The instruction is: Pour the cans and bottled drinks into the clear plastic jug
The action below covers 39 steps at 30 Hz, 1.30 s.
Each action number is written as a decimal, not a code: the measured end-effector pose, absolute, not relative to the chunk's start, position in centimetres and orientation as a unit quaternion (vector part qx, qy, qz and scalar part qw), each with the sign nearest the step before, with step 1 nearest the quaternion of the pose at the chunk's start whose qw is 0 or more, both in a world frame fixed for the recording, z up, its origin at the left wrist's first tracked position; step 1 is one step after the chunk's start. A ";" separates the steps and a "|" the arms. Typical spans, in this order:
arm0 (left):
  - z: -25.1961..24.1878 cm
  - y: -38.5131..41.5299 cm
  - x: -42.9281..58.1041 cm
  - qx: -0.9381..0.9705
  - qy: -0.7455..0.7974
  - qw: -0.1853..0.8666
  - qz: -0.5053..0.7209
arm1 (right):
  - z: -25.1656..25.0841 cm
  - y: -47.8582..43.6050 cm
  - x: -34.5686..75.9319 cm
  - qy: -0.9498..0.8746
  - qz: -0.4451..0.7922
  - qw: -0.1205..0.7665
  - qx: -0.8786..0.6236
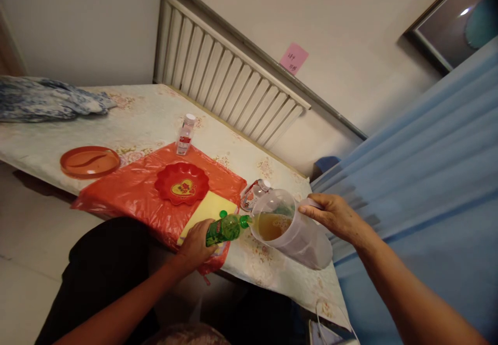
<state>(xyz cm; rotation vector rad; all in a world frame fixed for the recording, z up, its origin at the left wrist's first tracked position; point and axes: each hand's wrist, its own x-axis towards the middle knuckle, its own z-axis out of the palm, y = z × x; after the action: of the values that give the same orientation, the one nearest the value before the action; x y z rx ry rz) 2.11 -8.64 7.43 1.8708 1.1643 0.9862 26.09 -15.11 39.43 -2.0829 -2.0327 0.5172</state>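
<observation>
My left hand is wrapped round a green plastic bottle, which is tipped with its uncapped mouth at the rim of a clear plastic pitcher. Amber liquid with bubbles shows inside the pitcher, which leans toward the bottle. My right hand grips the pitcher's handle. On a yellow pad, just beyond the bottle, sits a small green cap. Behind the pitcher lies a clear jar with a white lid, partly hidden.
A red scalloped dish rests on an orange plastic sheet. Nearby stand a clear bottle with a white cap and an orange round tray. Patterned cloth lies far left. A blue curtain hangs at the right.
</observation>
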 end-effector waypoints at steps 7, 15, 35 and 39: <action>7.4 -8.7 2.1 0.724 0.452 0.357 0.380 | 39.4 -15.0 26.0 -0.684 0.173 0.094 -0.703; 7.5 -8.6 2.1 0.728 0.452 0.353 0.376 | 39.3 -14.9 26.1 -0.688 0.165 0.093 -0.701; 7.1 -8.5 2.2 0.740 0.447 0.347 0.363 | 39.4 -14.8 26.2 -0.701 0.165 0.080 -0.689; 7.1 -8.6 2.1 0.735 0.452 0.352 0.363 | 39.4 -14.7 26.0 -0.699 0.167 0.092 -0.690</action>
<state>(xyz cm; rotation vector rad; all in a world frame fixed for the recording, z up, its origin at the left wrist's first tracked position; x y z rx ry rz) 2.13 -8.62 7.10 1.9028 1.1687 0.9408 25.99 -14.74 39.44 -2.0486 -2.0755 0.4953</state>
